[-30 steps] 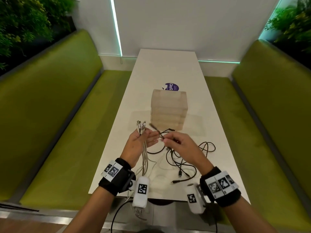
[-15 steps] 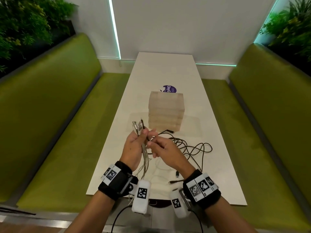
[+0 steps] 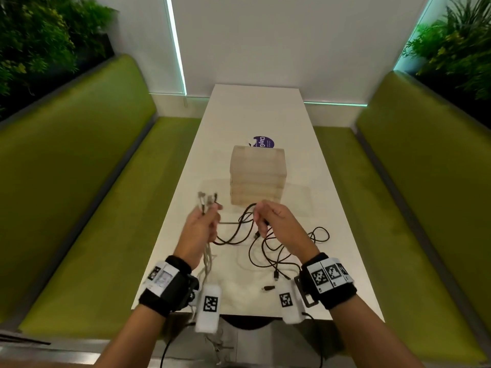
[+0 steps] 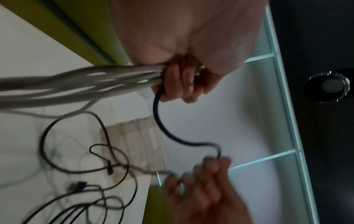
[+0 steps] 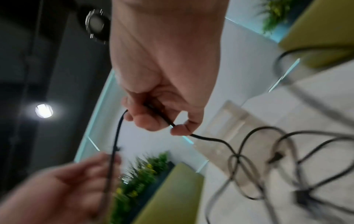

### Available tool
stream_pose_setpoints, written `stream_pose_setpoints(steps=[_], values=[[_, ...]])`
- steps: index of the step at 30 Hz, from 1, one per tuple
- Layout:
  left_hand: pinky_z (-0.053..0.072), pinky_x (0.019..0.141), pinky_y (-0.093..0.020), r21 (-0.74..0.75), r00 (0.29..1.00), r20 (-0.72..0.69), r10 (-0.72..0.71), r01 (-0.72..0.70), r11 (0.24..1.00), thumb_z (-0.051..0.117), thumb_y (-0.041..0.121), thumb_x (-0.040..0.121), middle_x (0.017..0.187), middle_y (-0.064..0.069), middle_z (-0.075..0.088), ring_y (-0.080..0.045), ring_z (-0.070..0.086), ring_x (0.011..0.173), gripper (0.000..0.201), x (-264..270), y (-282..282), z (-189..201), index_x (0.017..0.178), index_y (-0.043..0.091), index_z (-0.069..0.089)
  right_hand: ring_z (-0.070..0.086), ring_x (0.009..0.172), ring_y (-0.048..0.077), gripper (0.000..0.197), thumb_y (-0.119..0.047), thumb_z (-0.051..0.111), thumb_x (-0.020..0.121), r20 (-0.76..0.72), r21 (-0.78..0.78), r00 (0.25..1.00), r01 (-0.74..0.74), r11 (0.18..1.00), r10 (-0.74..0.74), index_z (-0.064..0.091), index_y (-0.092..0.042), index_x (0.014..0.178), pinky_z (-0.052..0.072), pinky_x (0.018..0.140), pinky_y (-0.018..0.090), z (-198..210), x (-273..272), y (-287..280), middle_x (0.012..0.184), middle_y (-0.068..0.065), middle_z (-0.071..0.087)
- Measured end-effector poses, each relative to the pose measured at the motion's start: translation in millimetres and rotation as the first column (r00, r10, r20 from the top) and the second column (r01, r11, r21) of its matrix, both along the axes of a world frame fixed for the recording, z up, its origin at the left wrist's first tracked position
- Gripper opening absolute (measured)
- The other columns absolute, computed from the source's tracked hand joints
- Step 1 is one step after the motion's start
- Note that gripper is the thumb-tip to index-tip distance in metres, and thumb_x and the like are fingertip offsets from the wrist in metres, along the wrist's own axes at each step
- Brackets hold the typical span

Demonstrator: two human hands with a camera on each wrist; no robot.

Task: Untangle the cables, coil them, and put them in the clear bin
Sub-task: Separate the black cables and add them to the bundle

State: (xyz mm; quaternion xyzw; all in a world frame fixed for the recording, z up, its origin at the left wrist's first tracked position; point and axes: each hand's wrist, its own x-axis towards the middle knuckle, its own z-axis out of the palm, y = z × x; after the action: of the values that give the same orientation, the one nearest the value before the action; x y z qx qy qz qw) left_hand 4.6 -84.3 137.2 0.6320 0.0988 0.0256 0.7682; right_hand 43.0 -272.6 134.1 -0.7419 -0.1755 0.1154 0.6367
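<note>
Currently mid-untangle, nothing stowed. Left hand [image 3: 203, 226] is raised over the near left of the white table [image 3: 255, 107], fingers curled round a bundle of pale cables [image 4: 80, 82]; their plugs stick up past the fingers and the rest hangs down past the near table edge. One end of a black cable [image 4: 173, 138] is caught in the same grip. Right hand [image 3: 276, 221], just to the right, pinches that black cable a short way along, so a slack stretch runs between the hands. Remaining black cable lies in loose crossed loops [image 3: 281, 251] on the table near the right wrist, loose plugs showing. Clear bin [image 3: 258, 179] stands beyond the hands at mid-table; no cable seen inside. Judgement: pale cables gathered but not coiled; black ones need separating, coiling, then binning.
</note>
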Motion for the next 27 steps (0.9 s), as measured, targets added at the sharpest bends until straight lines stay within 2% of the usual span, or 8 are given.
stream_pose_setpoints(steps=[4, 7, 10, 12, 16, 22, 24, 27], values=[[0.022, 0.042, -0.018, 0.105, 0.970, 0.096, -0.222, 0.212, 0.972, 0.059, 0.032, 0.091, 0.050, 0.013, 0.046, -0.005, 0.025, 0.043, 0.019, -12, -25, 3, 0.092, 0.013, 0.059, 0.042, 0.045, 0.016, 0.044, -0.035, 0.043, 0.100, 0.013, -0.005, 1.000, -0.008, 1.000, 0.008, 0.055, 0.000, 0.075, 0.040, 0.059, 0.030, 16, -8, 20, 0.049, 0.005, 0.046], [0.022, 0.039, -0.018, 0.139, 0.974, 0.145, -0.173, 0.153, 0.978, 0.053, 0.013, 0.095, 0.044, 0.010, 0.050, -0.005, 0.025, 0.040, 0.012, -13, -33, 8, 0.085, 0.018, 0.058, 0.041, 0.044, 0.015, 0.045, -0.036, 0.044, 0.099, 0.004, -0.021, 1.000, 0.016, 1.000, -0.016, 0.053, -0.003, 0.070, 0.039, 0.057, 0.031, 19, -10, 23, 0.047, 0.000, 0.045], [0.021, 0.039, -0.019, 0.108, 0.991, 0.116, -0.073, 0.060, 0.992, 0.056, 0.020, 0.094, 0.046, 0.012, 0.036, -0.007, 0.023, 0.041, 0.017, -9, -26, 2, 0.078, 0.014, 0.058, 0.049, 0.045, 0.015, 0.042, -0.042, 0.047, 0.097, -0.019, -0.159, 0.999, -0.054, 0.986, 0.051, 0.057, -0.010, 0.071, 0.042, 0.061, 0.033, 22, -7, 18, 0.051, -0.002, 0.052], [0.020, 0.038, -0.019, 0.053, 0.996, 0.084, -0.001, -0.003, 0.999, 0.060, 0.022, 0.090, 0.047, 0.009, 0.030, -0.007, 0.021, 0.041, 0.019, -6, -19, -1, 0.079, 0.007, 0.054, 0.058, 0.056, 0.011, 0.040, -0.047, 0.052, 0.092, -0.073, -0.414, 0.985, -0.172, 0.894, 0.155, 0.061, -0.009, 0.081, 0.045, 0.066, 0.030, 21, 0, 11, 0.062, -0.003, 0.061], [0.019, 0.037, -0.018, -0.099, 0.990, 0.113, 0.086, -0.075, 0.992, 0.057, 0.015, 0.092, 0.049, 0.009, 0.030, -0.005, 0.020, 0.039, 0.026, -1, -6, 7, 0.067, 0.016, 0.052, 0.059, 0.096, 0.014, 0.024, -0.038, 0.055, 0.092, -0.213, -0.799, 0.928, -0.346, 0.491, 0.306, 0.065, -0.016, 0.092, 0.044, 0.087, 0.030, 0, 25, -6, 0.102, -0.004, 0.067], [0.022, 0.037, -0.019, -0.327, 0.883, 0.109, 0.456, -0.402, 0.856, 0.057, 0.015, 0.095, 0.045, 0.012, 0.036, -0.003, 0.026, 0.038, 0.026, 10, 30, 26, 0.069, 0.018, 0.050, 0.064, 0.088, 0.014, 0.020, -0.022, 0.046, 0.098, -0.156, -0.529, 0.959, -0.284, 0.800, 0.237, 0.060, -0.014, 0.087, 0.045, 0.096, 0.042, -36, 27, -34, 0.081, -0.003, 0.071], [0.024, 0.037, -0.019, -0.223, 0.887, 0.096, 0.451, -0.423, 0.878, 0.057, 0.017, 0.095, 0.044, 0.014, 0.035, -0.003, 0.025, 0.038, 0.027, 14, 35, 17, 0.070, 0.019, 0.047, 0.063, 0.073, 0.018, 0.021, -0.019, 0.044, 0.099, -0.097, -0.326, 0.977, -0.212, 0.921, 0.190, 0.061, -0.011, 0.090, 0.047, 0.084, 0.040, -33, 19, -32, 0.069, 0.003, 0.065], [0.023, 0.039, -0.021, 0.067, 0.968, 0.074, 0.240, -0.245, 0.967, 0.058, 0.020, 0.094, 0.050, 0.009, 0.033, -0.006, 0.025, 0.042, 0.031, 8, 17, 3, 0.067, 0.020, 0.043, 0.043, 0.054, 0.009, 0.025, -0.018, 0.043, 0.100, -0.040, -0.226, 0.974, -0.228, 0.947, 0.225, 0.067, -0.013, 0.094, 0.038, 0.060, 0.020, -16, 11, -17, 0.056, -0.004, 0.044]])
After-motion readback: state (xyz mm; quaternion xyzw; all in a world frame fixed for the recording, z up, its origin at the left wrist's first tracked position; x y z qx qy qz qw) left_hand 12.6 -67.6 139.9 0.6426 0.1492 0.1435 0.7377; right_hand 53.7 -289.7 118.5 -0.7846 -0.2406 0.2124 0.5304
